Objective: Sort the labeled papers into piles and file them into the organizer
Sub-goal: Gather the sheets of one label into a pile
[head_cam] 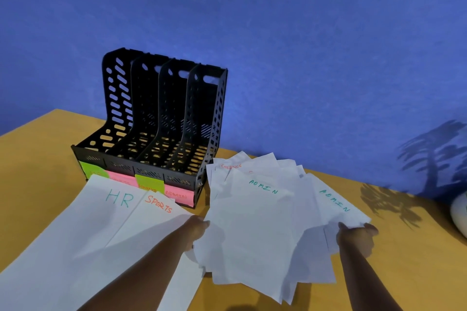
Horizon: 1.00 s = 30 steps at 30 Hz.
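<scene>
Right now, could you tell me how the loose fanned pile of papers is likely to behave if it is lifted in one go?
The fanned pile will probably sag: the sheets are thin and already lie unevenly. Being unaligned, they may slide apart, so the ADMIN sheet that the right hand holds could slip free. It looks light; the left hand should steady it.

Desk [394, 260]: tan wood top, butted against a blue wall. On it: black four-slot organizer [156, 118] at back left, slots empty, green and pink labels on its front edge. In front of it, HR sheet [75, 230] lying flat, SPORTS sheet [151, 225] overlapping its right side. Right of the organizer, loose fanned pile of white papers [255, 230], two ADMIN sheets visible on top, one FINANCE sheet at the back. White rounded object [460, 214] at the far right edge, cropped. Plant shadow falls on the desk near it.
</scene>
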Available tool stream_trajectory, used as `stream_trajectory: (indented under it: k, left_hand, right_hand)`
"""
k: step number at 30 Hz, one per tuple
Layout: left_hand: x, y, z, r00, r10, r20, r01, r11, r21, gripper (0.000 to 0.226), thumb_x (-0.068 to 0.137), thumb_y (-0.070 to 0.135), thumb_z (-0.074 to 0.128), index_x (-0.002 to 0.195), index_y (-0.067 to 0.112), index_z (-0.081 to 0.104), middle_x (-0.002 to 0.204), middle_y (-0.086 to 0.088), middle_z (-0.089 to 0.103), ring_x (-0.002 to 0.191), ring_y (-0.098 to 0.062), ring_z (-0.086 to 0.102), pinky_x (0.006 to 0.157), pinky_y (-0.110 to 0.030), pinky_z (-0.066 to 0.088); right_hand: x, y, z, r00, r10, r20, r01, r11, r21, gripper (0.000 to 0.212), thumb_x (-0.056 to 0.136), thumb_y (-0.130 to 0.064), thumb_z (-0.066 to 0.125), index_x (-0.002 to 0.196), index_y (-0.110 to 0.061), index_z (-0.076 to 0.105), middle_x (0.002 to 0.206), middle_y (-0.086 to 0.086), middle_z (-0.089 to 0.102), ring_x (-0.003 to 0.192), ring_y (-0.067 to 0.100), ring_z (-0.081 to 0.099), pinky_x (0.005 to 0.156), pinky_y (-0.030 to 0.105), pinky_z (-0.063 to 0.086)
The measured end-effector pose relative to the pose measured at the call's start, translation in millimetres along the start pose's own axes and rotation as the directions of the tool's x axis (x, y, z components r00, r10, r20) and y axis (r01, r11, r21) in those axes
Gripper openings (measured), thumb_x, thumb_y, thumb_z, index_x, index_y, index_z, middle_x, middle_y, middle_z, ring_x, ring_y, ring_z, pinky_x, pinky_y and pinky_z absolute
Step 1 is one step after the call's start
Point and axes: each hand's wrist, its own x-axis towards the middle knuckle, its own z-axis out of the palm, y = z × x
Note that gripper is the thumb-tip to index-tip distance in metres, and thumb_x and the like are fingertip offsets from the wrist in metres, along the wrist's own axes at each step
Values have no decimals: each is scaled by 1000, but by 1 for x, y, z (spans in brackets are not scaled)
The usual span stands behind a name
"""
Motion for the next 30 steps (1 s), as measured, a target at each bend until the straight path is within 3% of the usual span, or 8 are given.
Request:
stream_trajectory:
  k: [3, 6, 9, 13, 16, 21, 26, 30]
  left_hand:
    - [-2, -4, 4, 1000, 25, 4, -25, 1000, 9, 41, 98, 24, 41, 134, 5, 43, 134, -16, 51, 123, -32, 48, 103, -39, 40]
    - [-9, -7, 8, 999, 45, 8, -45, 999, -1, 37, 99, 22, 40, 131, 5, 45, 132, -15, 52, 122, -31, 49, 103, -39, 40]
    - [-13, -10, 10, 998, 59, -2, -59, 998, 13, 35, 99, 23, 40, 129, 7, 46, 131, -14, 53, 122, -30, 49, 103, -39, 40]
    - [-17, -12, 11, 998, 56, -18, -56, 998, 26, 34, 98, 24, 41, 128, 9, 46, 129, -12, 52, 120, -28, 49, 103, -37, 41]
    - [-18, -11, 11, 998, 52, -24, -53, 999, -9, 26, 98, 21, 41, 119, 9, 50, 117, -12, 54, 109, -26, 51, 102, -37, 41]
    - [-28, -12, 12, 998, 63, -30, -64, 998, -23, 32, 99, 17, 38, 127, 7, 49, 128, -15, 54, 116, -29, 50, 103, -39, 39]
    - [-37, -12, 14, 998, 26, -52, -30, 997, -69, 35, 100, 18, 35, 132, 8, 45, 133, -14, 50, 123, -30, 45, 104, -38, 37]
    - [-38, -12, 16, 999, -6, -53, -1, 989, -147, 32, 100, 21, 35, 127, 9, 47, 123, -12, 51, 112, -27, 47, 103, -39, 38]
  right_hand:
    - [3, -1, 1, 1000, 0, -15, 0, 1000, -12, 50, 89, -13, 57, 129, 4, 33, 124, 38, 50, 119, 49, 47, 98, 50, 37]
    - [2, -2, -1, 984, -173, -51, 167, 979, -117, 34, 94, -16, 49, 120, 6, 51, 116, 35, 58, 111, 48, 52, 90, 50, 42]
    - [-4, -14, -1, 905, -390, -168, 368, 918, -150, 30, 93, -16, 51, 111, 5, 59, 113, 32, 59, 100, 48, 56, 79, 50, 45]
    - [-15, -45, -13, 822, -480, -307, 484, 873, -68, 33, 96, -26, 46, 110, 0, 59, 100, 36, 60, 90, 50, 57, 72, 49, 45]
    - [-21, -72, -30, 701, -600, -386, 626, 777, -71, 37, 97, -31, 41, 105, 0, 59, 90, 36, 61, 79, 51, 57, 66, 48, 43]
    - [-30, -122, -63, 562, -709, -426, 767, 640, -51, 60, 92, -51, 29, 106, -1, 59, 97, 30, 63, 85, 49, 56, 69, 47, 39]
    - [-38, -158, -80, 437, -751, -496, 865, 501, 3, 61, 94, -52, 27, 107, -1, 61, 93, 27, 64, 84, 43, 58, 69, 38, 32]
    - [-35, -167, -81, 426, -796, -430, 890, 455, 41, 37, 98, -26, 39, 106, 2, 62, 92, 30, 64, 81, 44, 58, 65, 33, 28]
